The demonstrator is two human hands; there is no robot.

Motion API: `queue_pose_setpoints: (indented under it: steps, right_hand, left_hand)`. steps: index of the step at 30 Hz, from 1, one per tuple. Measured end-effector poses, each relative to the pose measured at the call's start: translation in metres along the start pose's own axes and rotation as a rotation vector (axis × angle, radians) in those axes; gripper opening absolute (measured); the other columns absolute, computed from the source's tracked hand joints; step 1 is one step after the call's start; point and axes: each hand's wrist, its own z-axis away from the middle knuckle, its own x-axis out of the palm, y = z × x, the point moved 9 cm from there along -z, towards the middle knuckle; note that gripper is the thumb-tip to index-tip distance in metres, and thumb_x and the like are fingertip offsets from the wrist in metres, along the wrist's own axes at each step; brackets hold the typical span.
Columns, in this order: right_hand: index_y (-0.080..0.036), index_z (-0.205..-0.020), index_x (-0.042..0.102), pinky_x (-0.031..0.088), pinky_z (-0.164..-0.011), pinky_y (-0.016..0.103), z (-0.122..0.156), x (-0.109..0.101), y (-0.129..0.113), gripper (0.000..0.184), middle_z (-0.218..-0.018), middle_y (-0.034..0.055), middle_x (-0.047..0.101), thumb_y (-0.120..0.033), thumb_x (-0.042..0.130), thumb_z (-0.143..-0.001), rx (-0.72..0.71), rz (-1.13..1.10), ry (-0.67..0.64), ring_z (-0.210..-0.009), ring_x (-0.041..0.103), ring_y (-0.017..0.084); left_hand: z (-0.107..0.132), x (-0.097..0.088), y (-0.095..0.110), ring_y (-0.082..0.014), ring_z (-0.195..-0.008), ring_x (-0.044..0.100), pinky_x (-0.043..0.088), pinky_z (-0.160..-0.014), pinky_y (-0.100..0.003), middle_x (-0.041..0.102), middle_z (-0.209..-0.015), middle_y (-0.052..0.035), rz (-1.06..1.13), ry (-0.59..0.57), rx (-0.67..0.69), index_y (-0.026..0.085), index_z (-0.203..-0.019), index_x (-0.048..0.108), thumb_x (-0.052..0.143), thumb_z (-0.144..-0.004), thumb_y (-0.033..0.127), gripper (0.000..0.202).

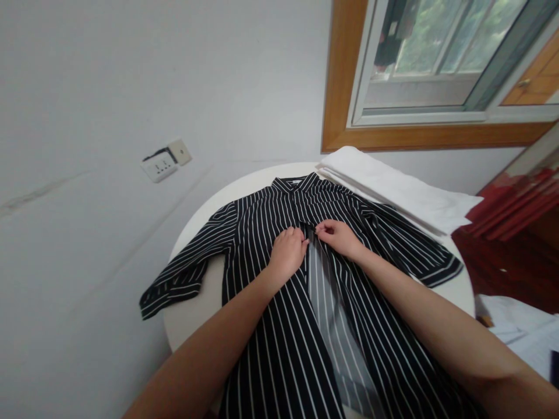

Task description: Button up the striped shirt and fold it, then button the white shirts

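A black shirt with white stripes [271, 302] lies front up on a round white table [205, 314], its collar at the far side and its sleeves spread out. Below the chest the front parts, and the paler inside of the back shows in the gap. My right hand [338, 237] pinches the right front edge, lifting it a little. At the left front edge, my left hand [288, 250] is closed with its fingers curled on the cloth, the thumb toward the gap. Buttons under the fingers are too small to make out.
Folded white cloth [384, 180] lies at the table's back right, partly beside the right sleeve. A wall with a socket [161, 166] borders the table on the left. Behind is a wood-framed window [345, 137]. White papers or cloth [519, 326] and red fabric [515, 203] are at right.
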Motion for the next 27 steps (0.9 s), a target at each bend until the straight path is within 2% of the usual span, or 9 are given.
queue_pose_setpoints:
  steps: [3, 7, 14, 19, 27]
  right_hand:
    - [-0.017, -0.083, 0.060, 0.040, -0.049, 0.021, 0.002, 0.009, 0.007, 0.014, -0.065, -0.0039, 0.055, -0.028, 0.056, -0.075, 0.100, -0.240, -0.029, -0.050, 0.047, 0.008]
    - [-0.017, -0.079, 0.058, 0.036, -0.041, 0.018, 0.006, 0.022, 0.011, 0.012, -0.058, -0.0067, 0.049, -0.028, 0.058, -0.075, 0.168, -0.365, -0.064, -0.043, 0.042, 0.006]
    - [-0.017, -0.082, 0.055, 0.039, -0.039, 0.016, 0.007, 0.029, 0.014, 0.010, -0.058, -0.0073, 0.050, -0.020, 0.059, -0.074, 0.175, -0.352, -0.120, -0.044, 0.045, 0.005]
    - [-0.017, -0.082, 0.057, 0.041, -0.041, 0.016, 0.006, 0.029, 0.016, 0.009, -0.061, -0.0068, 0.051, -0.021, 0.060, -0.074, 0.159, -0.346, -0.125, -0.044, 0.045, 0.004]
    - [-0.017, -0.082, 0.057, 0.039, -0.040, 0.015, 0.007, 0.029, 0.015, 0.008, -0.061, -0.0068, 0.052, -0.018, 0.060, -0.074, 0.200, -0.382, -0.141, -0.044, 0.044, 0.004]
  left_hand:
    - [0.002, -0.001, 0.002, -0.0228, -0.088, 0.055, 0.044, -0.082, -0.037, 0.058, -0.090, -0.0085, -0.068, 0.002, 0.000, 0.017, -0.089, 0.054, 0.040, -0.093, 0.029, 0.018]
    - [0.000, -0.002, 0.002, -0.0237, -0.088, 0.055, 0.044, -0.082, -0.039, 0.060, -0.088, -0.0093, -0.043, -0.007, -0.003, 0.017, -0.087, 0.055, 0.034, -0.095, 0.029, 0.025]
    - [-0.007, -0.001, -0.009, -0.0184, -0.079, 0.055, 0.044, -0.081, -0.035, 0.059, -0.078, -0.0035, 0.159, -0.009, -0.006, 0.019, -0.074, 0.059, 0.045, -0.090, 0.029, 0.023]
    - [-0.010, 0.000, -0.015, -0.0169, -0.076, 0.056, 0.045, -0.077, -0.032, 0.059, -0.074, -0.0022, 0.272, -0.015, -0.031, 0.018, -0.076, 0.063, 0.048, -0.089, 0.030, 0.024]
    - [-0.012, 0.005, -0.021, -0.0158, -0.078, 0.057, 0.045, -0.076, -0.030, 0.062, -0.078, -0.0023, 0.376, -0.041, -0.041, 0.018, -0.075, 0.064, 0.045, -0.091, 0.029, 0.027]
